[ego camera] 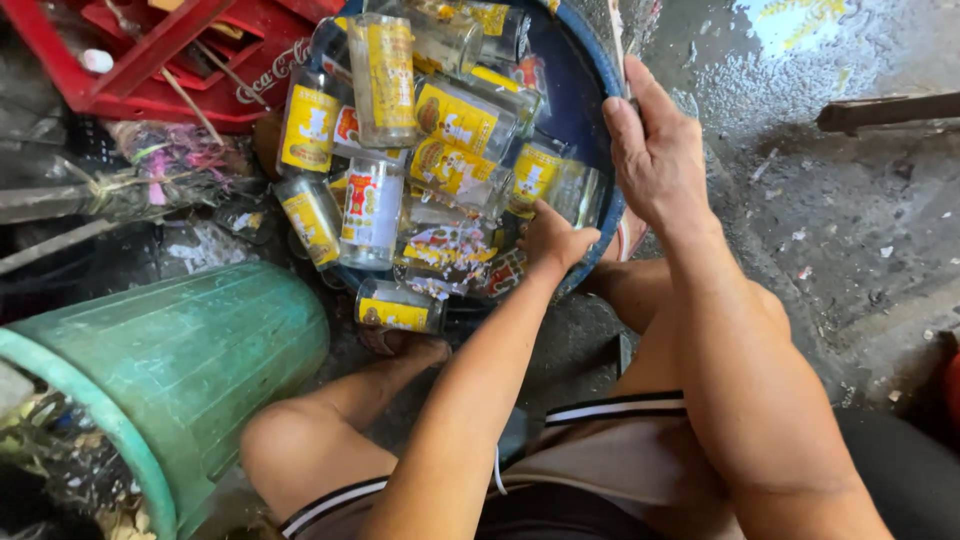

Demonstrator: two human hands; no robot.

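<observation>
A dark blue round tub [585, 95] stands tipped on its side, spilling several clear glass jars [455, 120] with yellow and red labels toward the ground. My right hand [655, 150] grips the tub's rim at the right edge. My left hand [555, 240] reaches into the tub's lower part and rests among the jars, touching a jar [535, 175] with a yellow label; whether the fingers close on it is hidden. One jar [398, 308] lies on the ground below the tub, near my left foot [405, 345].
A green ribbed plastic bin [190, 360] lies on its side at lower left with scraps at its mouth. A red plastic crate [165, 55] sits at upper left. Wet grey concrete floor [850, 240] spreads to the right. My bent knees fill the bottom.
</observation>
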